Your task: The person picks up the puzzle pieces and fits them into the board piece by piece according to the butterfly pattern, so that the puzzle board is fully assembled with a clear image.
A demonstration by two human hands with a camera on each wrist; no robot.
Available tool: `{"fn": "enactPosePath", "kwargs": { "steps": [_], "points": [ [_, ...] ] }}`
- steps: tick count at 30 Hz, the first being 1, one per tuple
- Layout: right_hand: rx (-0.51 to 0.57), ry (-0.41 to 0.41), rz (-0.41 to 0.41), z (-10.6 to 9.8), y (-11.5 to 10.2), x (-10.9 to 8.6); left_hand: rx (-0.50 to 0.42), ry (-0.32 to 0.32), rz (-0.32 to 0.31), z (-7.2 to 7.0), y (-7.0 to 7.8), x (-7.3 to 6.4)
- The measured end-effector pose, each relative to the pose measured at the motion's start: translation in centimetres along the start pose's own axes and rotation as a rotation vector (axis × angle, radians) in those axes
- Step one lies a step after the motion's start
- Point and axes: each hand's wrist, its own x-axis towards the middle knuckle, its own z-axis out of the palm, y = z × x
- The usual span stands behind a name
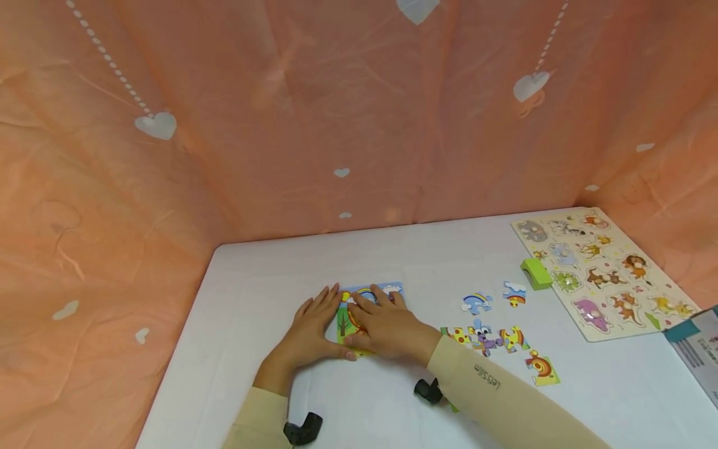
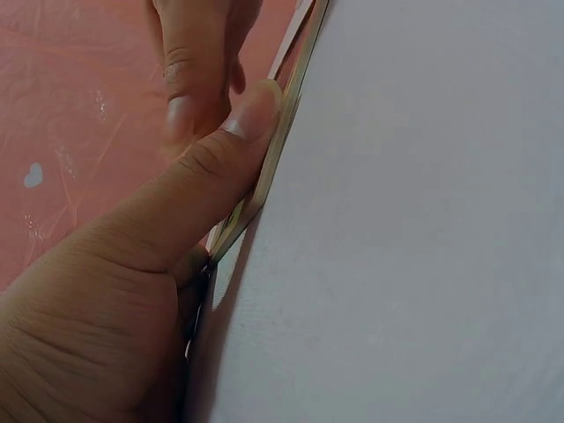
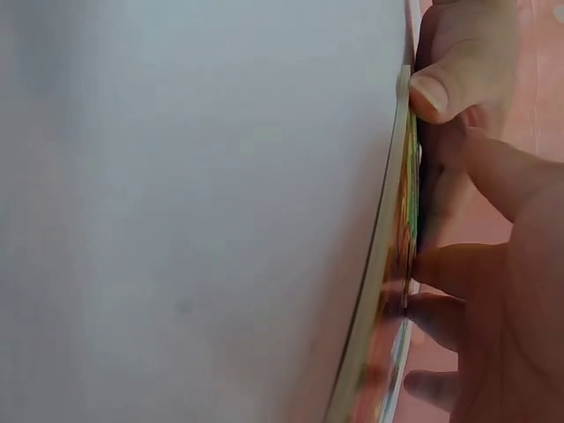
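A small jigsaw puzzle board (image 1: 343, 325) with a rainbow, a tree and other bright pictures lies flat on the white table, partly covered by both hands. My left hand (image 1: 307, 335) lies along its left side with straight fingers, the thumb at the near edge. In the left wrist view that thumb touches the rim of the board (image 2: 280, 150). My right hand (image 1: 394, 328) spreads over the puzzle from the right, fingertips pressing on its surface. The right wrist view shows those fingertips on the picture side of the board (image 3: 374, 291), with the left thumb at its corner.
Several loose puzzle pieces lie right of the hands, among them a rainbow piece (image 1: 477, 304), a purple piece (image 1: 483, 337) and a snail piece (image 1: 543, 369). Further right are a green block (image 1: 536, 274), an animal peg board (image 1: 603, 337) and a box (image 1: 697, 349). Curtains enclose the table.
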Motion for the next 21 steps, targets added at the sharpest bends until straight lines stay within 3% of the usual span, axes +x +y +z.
{"fn": "enactPosePath", "kwargs": {
  "steps": [9,16,21],
  "points": [
    [0.235,0.048,-0.010,-0.2,1.8,-1.2,-0.015,0.000,0.004,-0.1,0.2,-0.1],
    [0.479,0.097,0.036,-1.4,3.8,-4.3,-0.015,0.011,-0.022,0.0,0.4,-0.1],
    [0.612,0.192,0.037,-2.7,5.6,-6.8,-0.022,0.017,-0.035,0.0,0.4,0.0]
  ]
}}
